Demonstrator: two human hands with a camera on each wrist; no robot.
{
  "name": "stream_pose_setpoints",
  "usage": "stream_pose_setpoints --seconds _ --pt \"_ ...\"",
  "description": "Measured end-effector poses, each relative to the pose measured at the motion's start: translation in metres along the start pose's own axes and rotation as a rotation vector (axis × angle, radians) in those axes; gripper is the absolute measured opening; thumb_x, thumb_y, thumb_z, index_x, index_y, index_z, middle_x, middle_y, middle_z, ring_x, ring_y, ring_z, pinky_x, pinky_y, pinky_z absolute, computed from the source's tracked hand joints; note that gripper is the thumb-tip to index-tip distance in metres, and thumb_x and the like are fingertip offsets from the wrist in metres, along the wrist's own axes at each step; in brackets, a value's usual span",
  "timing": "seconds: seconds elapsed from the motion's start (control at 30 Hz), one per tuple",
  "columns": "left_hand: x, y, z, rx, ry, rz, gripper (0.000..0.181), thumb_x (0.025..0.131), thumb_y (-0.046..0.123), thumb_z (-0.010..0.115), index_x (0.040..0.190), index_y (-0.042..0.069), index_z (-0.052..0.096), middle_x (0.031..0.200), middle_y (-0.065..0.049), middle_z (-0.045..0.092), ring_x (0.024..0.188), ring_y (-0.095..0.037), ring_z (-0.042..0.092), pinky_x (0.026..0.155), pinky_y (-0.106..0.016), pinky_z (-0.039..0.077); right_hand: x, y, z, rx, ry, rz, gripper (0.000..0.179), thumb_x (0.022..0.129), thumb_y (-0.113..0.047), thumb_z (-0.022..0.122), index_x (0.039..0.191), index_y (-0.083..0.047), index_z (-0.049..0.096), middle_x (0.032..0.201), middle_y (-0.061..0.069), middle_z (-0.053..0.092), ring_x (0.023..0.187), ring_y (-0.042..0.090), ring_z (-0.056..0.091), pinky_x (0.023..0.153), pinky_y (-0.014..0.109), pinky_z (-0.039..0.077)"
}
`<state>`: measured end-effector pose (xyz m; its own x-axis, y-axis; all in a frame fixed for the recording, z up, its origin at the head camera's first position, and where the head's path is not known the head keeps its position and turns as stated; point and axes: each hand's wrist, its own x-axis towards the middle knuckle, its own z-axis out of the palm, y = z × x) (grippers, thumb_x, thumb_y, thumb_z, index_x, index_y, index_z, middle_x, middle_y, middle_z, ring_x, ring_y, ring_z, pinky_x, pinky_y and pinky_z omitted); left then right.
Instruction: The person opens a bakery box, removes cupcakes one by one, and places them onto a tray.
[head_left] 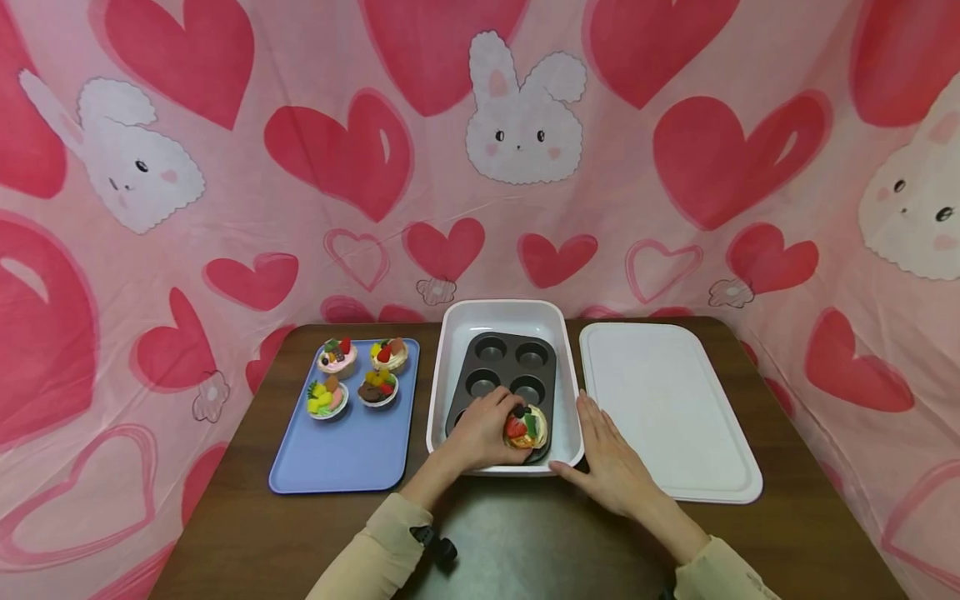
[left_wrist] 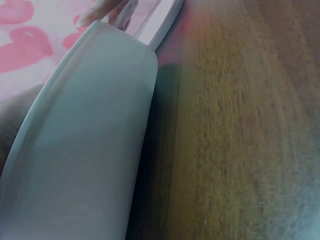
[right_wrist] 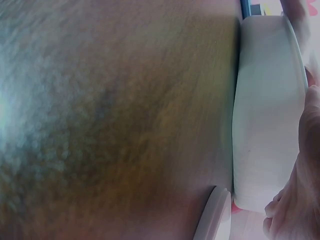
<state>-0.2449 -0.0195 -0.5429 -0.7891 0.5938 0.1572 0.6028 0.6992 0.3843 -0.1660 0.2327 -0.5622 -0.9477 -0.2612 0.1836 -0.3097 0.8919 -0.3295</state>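
Note:
My left hand (head_left: 480, 433) grips a fruit-topped toy tart (head_left: 528, 427) with a strawberry and dark berries, its fingers and thumb curled around the sides. The tart is at the front right cup of a dark muffin pan (head_left: 510, 367). That pan lies in a deep white bin (head_left: 504, 305), whose outer wall fills much of the left wrist view. With straight fingers, my right hand (head_left: 618, 471) rests along the bin's front right corner, thumb at the front rim. The left hand hides the pan's front left cup.
To the left, a blue tray (head_left: 341, 458) carries several topped tarts, among them a pink one (head_left: 337, 358) and a chocolate one (head_left: 378, 389). A white lid (head_left: 667, 408) lies flat right of the bin. All stand on a brown wooden table (head_left: 225, 517) before a heart-patterned cloth.

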Motion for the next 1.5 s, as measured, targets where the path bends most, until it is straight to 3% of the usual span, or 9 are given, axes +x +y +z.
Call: stream_pose_setpoints --seconds 0.17,0.3,0.5,0.63,0.73,0.9,1.1,1.3,1.5 --pt "-0.002 0.0 -0.001 -0.041 0.048 0.016 0.073 0.077 0.043 0.098 0.137 0.014 0.067 0.13 -0.006 0.067 0.112 -0.024 0.069 0.103 -0.045 0.062 0.0 0.001 0.0 0.005 0.009 -0.01 0.114 0.099 -0.065 0.071 0.172 0.006 0.019 0.18 0.027 0.026 0.166 0.043 0.032 0.133 0.062 0.032" --pt "-0.004 -0.001 -0.004 -0.125 0.069 0.027 0.074 0.078 0.037 0.098 0.139 0.011 0.063 0.139 -0.009 0.068 0.119 -0.027 0.071 0.106 -0.046 0.062 0.001 0.001 0.001 0.01 0.009 -0.019 0.114 0.099 -0.065 0.07 0.172 0.006 0.019 0.18 0.027 0.026 0.166 0.043 0.032 0.132 0.063 0.033" --pt "-0.007 -0.001 -0.015 -0.354 0.051 -0.009 0.077 0.08 0.021 0.098 0.144 0.01 0.056 0.134 -0.009 0.072 0.116 -0.022 0.072 0.107 -0.043 0.062 0.0 0.002 0.001 0.01 0.0 -0.018 0.113 0.1 -0.063 0.07 0.171 0.007 0.019 0.18 0.027 0.027 0.167 0.042 0.032 0.134 0.061 0.032" --pt "-0.007 -0.005 -0.025 -0.496 0.094 -0.033 0.077 0.079 0.008 0.096 0.142 0.011 0.053 0.13 -0.012 0.073 0.115 -0.024 0.071 0.106 -0.04 0.059 0.001 0.001 0.001 0.01 -0.006 -0.007 0.114 0.1 -0.064 0.07 0.172 0.007 0.018 0.18 0.027 0.025 0.167 0.043 0.032 0.134 0.06 0.031" --pt "-0.009 -0.009 -0.034 -0.6 0.123 -0.049 0.078 0.08 0.005 0.096 0.145 0.011 0.053 0.135 -0.013 0.071 0.12 -0.026 0.069 0.108 -0.038 0.056 0.001 0.001 0.001 0.017 -0.005 -0.003 0.114 0.1 -0.063 0.071 0.172 0.006 0.017 0.181 0.027 0.024 0.166 0.045 0.032 0.134 0.06 0.031" --pt "-0.017 -0.016 -0.046 -0.784 0.103 -0.094 0.081 0.085 0.008 0.095 0.154 0.014 0.054 0.146 -0.014 0.065 0.123 -0.025 0.065 0.102 -0.028 0.058 0.0 0.002 0.001 0.013 0.0 -0.004 0.114 0.099 -0.063 0.071 0.172 0.006 0.018 0.18 0.028 0.025 0.165 0.046 0.034 0.134 0.06 0.031" --pt "-0.027 -0.025 -0.045 -0.955 0.096 -0.141 0.082 0.085 0.001 0.093 0.157 0.009 0.054 0.149 -0.019 0.065 0.124 -0.023 0.068 0.097 -0.023 0.062 0.0 0.003 0.001 0.0 0.002 -0.01 0.114 0.099 -0.063 0.071 0.172 0.007 0.018 0.18 0.027 0.026 0.165 0.045 0.033 0.134 0.06 0.031" --pt "-0.04 -0.03 -0.047 -0.98 0.117 -0.26 0.077 0.084 0.008 0.096 0.152 0.021 0.063 0.143 -0.011 0.074 0.125 -0.019 0.07 0.104 -0.027 0.057 -0.001 0.003 0.001 -0.002 0.011 -0.019 0.114 0.099 -0.062 0.072 0.171 0.007 0.019 0.18 0.028 0.027 0.165 0.045 0.034 0.133 0.061 0.032" --pt "-0.055 -0.033 -0.054 -1.018 0.171 -0.347 0.078 0.085 0.005 0.093 0.156 0.018 0.061 0.15 -0.012 0.071 0.134 -0.024 0.067 0.122 -0.049 0.05 -0.001 0.003 0.001 0.007 0.012 -0.015 0.114 0.099 -0.062 0.072 0.171 0.007 0.019 0.179 0.028 0.027 0.165 0.045 0.034 0.133 0.061 0.032"
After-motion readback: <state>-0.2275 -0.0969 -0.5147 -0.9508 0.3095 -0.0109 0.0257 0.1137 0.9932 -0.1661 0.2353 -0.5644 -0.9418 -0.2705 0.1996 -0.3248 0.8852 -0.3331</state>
